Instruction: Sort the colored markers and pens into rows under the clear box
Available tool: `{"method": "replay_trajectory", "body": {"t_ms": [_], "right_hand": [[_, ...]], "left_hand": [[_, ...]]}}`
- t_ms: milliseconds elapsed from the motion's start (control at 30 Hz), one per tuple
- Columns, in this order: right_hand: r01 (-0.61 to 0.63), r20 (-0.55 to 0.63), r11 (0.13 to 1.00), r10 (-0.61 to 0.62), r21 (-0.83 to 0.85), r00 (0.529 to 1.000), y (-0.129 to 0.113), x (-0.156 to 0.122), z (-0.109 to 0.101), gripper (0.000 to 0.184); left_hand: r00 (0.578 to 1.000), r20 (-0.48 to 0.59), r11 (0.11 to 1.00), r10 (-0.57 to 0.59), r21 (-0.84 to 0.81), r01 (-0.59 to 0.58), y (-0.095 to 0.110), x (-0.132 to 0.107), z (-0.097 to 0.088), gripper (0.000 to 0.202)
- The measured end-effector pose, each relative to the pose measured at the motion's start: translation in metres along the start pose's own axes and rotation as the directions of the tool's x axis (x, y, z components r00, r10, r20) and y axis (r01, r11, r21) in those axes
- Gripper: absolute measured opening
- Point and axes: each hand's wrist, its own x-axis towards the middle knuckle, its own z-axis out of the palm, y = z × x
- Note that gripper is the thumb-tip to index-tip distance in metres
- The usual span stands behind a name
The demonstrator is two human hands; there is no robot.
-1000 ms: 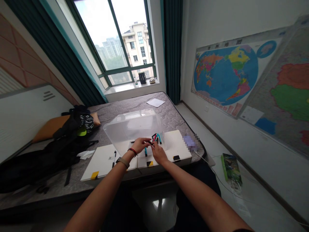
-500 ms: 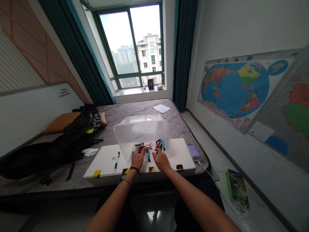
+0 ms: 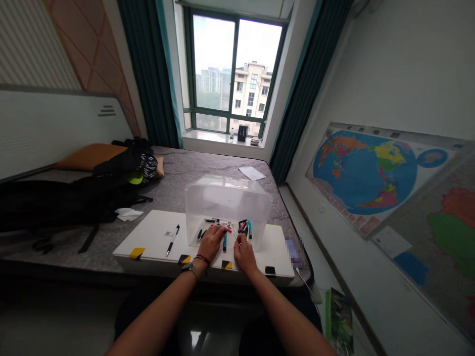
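Below the frame's centre, a pink pen (image 3: 228, 230) is seen at the left hand (image 3: 211, 243), by a clear bin (image 3: 227, 200); the right hand (image 3: 244, 252) is held nearby. Neither grip's state can be told.

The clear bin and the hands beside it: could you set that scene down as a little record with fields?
Left hand: at the bin's open side, fingers by a red pen; grip unclear
Right hand: fingers curled near the bin's opening; anything held is too small to tell
Clear bin: on its side, opening toward the person
Between the hands: blue pen
Left of bin: black-and-white pen
Underneath: white box surface on a grey mattress
Behind bin: white sheet
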Motion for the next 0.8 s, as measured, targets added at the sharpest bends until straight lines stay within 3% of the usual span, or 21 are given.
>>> {"method": "replay_trajectory", "body": {"t_ms": [267,567,800], "right_hand": [[0.081,0.006,0.996,-0.082,0.032,0.997,-0.006,0.002,-0.001,0.022],[-0.025,0.021,0.984,0.022,0.179,1.000,-0.005,0.006,-0.009,0.029],[-0.114,0.022,0.938,0.114,0.328,0.993,-0.017,0.032,-0.015,0.028]], "left_hand": [[0.998,-0.019,0.998,-0.058,-0.013,0.058,-0.004,-0.005,0.002,0.025],[0.999,0.017,0.999,-0.028,-0.020,0.029,-0.007,-0.006,0.004,0.023],[0.999,0.036,0.999,-0.033,0.036,0.032,-0.010,-0.007,0.008,0.022]]}}
